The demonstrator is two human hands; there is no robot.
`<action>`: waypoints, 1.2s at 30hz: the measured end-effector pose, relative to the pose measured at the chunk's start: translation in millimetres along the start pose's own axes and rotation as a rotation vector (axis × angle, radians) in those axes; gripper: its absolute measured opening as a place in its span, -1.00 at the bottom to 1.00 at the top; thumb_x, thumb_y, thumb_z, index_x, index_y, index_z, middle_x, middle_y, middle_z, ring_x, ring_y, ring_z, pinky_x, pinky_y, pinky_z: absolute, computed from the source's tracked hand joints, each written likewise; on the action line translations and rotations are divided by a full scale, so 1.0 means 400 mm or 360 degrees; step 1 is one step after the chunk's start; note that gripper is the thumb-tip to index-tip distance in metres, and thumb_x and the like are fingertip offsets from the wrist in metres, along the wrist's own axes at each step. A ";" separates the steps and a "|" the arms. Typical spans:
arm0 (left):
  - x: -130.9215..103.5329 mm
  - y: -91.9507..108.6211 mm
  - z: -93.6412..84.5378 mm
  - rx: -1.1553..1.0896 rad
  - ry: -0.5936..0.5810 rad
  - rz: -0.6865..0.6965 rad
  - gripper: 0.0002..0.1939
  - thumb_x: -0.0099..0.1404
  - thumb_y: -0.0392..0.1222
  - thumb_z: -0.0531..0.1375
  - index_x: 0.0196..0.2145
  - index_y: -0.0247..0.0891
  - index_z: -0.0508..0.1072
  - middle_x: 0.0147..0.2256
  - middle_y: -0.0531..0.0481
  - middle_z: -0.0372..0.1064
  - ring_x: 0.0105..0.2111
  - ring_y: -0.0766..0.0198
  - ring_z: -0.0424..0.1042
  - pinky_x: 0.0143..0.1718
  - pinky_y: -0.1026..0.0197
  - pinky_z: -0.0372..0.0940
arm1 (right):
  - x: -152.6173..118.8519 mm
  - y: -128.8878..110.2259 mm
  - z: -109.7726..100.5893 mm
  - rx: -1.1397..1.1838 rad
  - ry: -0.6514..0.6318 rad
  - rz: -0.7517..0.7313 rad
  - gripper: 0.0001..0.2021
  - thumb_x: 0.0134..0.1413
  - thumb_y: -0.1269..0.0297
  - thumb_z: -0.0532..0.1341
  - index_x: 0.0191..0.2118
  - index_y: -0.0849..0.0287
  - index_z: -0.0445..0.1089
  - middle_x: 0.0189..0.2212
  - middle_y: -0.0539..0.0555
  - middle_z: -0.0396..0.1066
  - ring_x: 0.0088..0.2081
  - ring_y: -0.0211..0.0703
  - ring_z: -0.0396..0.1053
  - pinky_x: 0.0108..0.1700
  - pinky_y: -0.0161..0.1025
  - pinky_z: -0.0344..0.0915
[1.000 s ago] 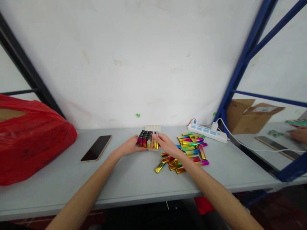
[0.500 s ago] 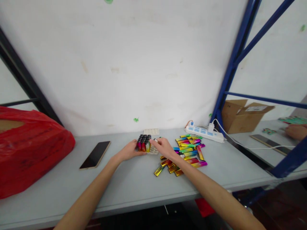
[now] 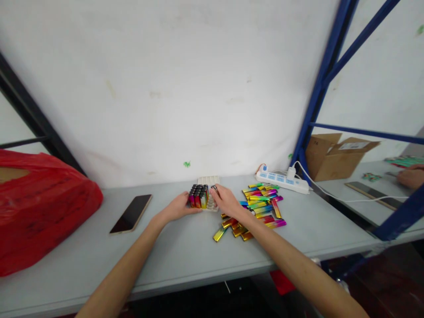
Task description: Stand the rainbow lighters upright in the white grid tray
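Black-topped, shiny coloured lighters (image 3: 198,197) stand upright in tight rows in a white cell tray (image 3: 212,206), whose right-hand cells show bare. My left hand (image 3: 180,206) is closed around the left side of this block, thumb at its near edge. My right hand (image 3: 225,199) pinches a single lighter (image 3: 215,190) just over the tray's right part; my fingers hide most of it. A loose heap of metallic rainbow lighters (image 3: 261,207) lies right of the tray, partly behind my right forearm.
A phone (image 3: 131,214) lies on the grey table (image 3: 185,256) to the left, beside a red plastic bag (image 3: 49,207). At the back right are a white power strip (image 3: 281,182) and a blue frame post (image 3: 313,106). Beyond it are a cardboard box (image 3: 334,157) and another person's hand (image 3: 412,176).
My right hand with the lighter has shifted slightly up and away from the standing rows, uncovering more of the tray's cells. The left hand keeps its place.
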State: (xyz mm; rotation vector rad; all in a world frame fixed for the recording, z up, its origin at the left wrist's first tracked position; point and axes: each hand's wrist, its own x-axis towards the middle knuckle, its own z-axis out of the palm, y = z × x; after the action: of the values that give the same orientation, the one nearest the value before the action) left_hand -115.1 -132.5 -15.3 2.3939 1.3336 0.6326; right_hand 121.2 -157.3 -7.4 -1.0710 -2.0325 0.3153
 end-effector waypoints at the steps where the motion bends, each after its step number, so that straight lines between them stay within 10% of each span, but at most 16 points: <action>1: 0.000 0.000 0.000 -0.0019 0.0004 -0.0002 -0.39 0.03 0.28 0.32 -0.14 -0.27 0.50 -0.20 -0.11 0.47 -0.24 0.04 0.43 -0.17 0.08 0.36 | 0.002 0.009 -0.003 -0.0093 -0.0013 -0.0028 -0.67 0.42 0.11 -0.04 -0.27 0.18 0.31 -0.35 0.06 0.38 -0.29 -0.20 0.31 -0.20 -0.30 0.17; 25: 0.002 -0.004 0.006 0.0006 0.0050 -0.0044 -0.37 -0.04 0.37 0.32 -0.26 -0.26 0.51 -0.31 -0.07 0.47 -0.31 0.08 0.43 -0.26 0.12 0.35 | 0.054 0.102 0.046 -0.0505 -0.0416 0.0047 -0.80 0.34 0.26 0.12 -0.13 0.29 0.40 -0.19 0.22 0.47 -0.15 -0.09 0.42 -0.06 -0.22 0.27; 36: 0.001 -0.001 0.002 -0.0007 0.0062 -0.0043 -0.36 -0.06 0.38 0.33 -0.27 -0.26 0.51 -0.31 -0.06 0.47 -0.30 0.07 0.44 -0.24 0.12 0.35 | 0.003 0.147 -0.093 -0.0730 -0.0520 0.0123 -0.73 0.29 0.17 0.18 -0.03 0.19 0.48 -0.08 0.25 0.43 -0.01 0.02 0.37 0.05 -0.09 0.23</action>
State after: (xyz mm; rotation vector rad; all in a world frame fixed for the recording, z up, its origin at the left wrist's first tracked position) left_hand -114.7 -131.9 -16.1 2.3674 1.3764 0.6770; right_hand 182.7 -125.6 -14.2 -1.4546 -2.4300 0.0616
